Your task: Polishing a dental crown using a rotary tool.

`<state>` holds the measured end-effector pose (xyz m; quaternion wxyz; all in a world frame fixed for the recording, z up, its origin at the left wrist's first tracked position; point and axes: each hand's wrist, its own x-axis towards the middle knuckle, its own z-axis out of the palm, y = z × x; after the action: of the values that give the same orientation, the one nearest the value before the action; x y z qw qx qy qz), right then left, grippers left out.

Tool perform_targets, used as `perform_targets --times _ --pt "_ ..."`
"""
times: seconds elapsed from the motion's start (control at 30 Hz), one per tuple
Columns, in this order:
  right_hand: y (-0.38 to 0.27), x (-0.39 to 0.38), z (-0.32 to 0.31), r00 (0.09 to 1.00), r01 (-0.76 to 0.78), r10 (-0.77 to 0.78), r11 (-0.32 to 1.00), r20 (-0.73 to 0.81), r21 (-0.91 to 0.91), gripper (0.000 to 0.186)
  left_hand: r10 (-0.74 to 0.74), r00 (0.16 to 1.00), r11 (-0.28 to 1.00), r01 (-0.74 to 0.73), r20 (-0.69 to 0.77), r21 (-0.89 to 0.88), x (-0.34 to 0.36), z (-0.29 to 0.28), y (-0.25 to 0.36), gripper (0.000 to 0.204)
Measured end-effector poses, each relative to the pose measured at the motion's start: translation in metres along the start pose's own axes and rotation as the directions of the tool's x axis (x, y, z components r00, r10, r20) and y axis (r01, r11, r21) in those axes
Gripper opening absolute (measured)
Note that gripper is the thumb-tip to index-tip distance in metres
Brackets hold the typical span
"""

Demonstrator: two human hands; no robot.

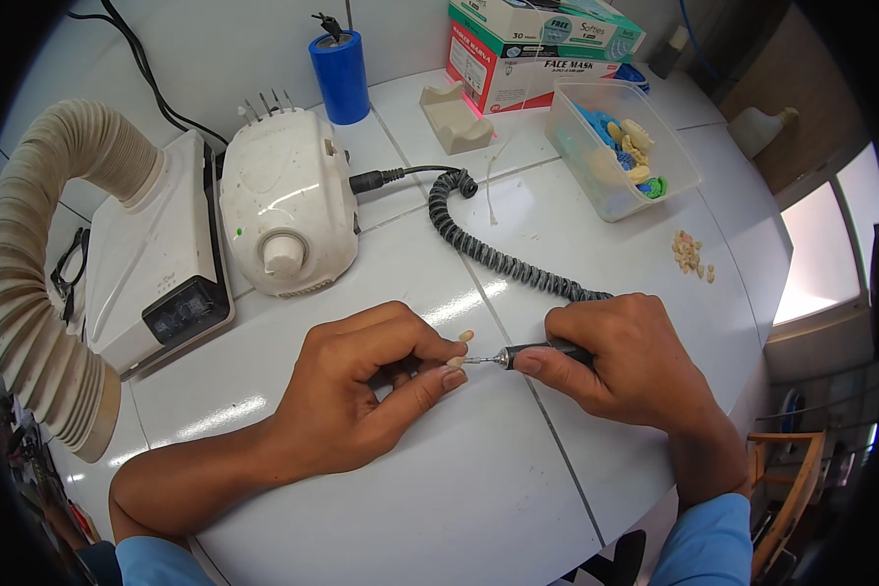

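Note:
Pinched between the fingers and thumb of my left hand [366, 381] is a small cream tooth-shaped piece [455, 362]. A second small piece with a pinkish end [466, 337] shows just above my index fingertip; I cannot tell whether it is held. My right hand [615, 356] is wrapped round a black rotary handpiece [542, 352], its thin metal bit [480, 359] touching or almost touching the piece in my left hand. A coiled grey cord [503, 259] runs from the white control unit [293, 186] toward the handpiece. A pile of small cream pieces [690, 252] lies to the right.
A white extractor [171, 264] with a ribbed hose [20, 264] stands left. At the back are a blue cylinder [338, 78], beige rest [457, 122], stacked boxes [518, 78] and plastic tub [620, 186] of moulded pieces. A wooden chair [786, 469] stands beyond the table's [410, 518] right edge.

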<state>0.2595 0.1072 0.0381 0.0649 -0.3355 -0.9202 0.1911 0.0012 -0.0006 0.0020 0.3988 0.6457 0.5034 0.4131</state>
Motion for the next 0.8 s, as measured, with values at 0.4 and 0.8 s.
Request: perform_targets --times 0.4,0.8 --pt "0.0008 -0.0013 0.0004 1.000 0.005 -0.005 1.000 -0.006 -0.005 0.064 -0.007 1.000 1.000 0.007 0.013 0.009 0.0007 -0.0003 0.0018 0.015" --pt "0.0004 -0.0010 0.0000 1.000 -0.003 0.003 1.000 0.003 0.008 0.064 0.009 1.000 1.000 -0.009 -0.004 -0.002 -0.0002 0.0016 -0.0017 0.015"
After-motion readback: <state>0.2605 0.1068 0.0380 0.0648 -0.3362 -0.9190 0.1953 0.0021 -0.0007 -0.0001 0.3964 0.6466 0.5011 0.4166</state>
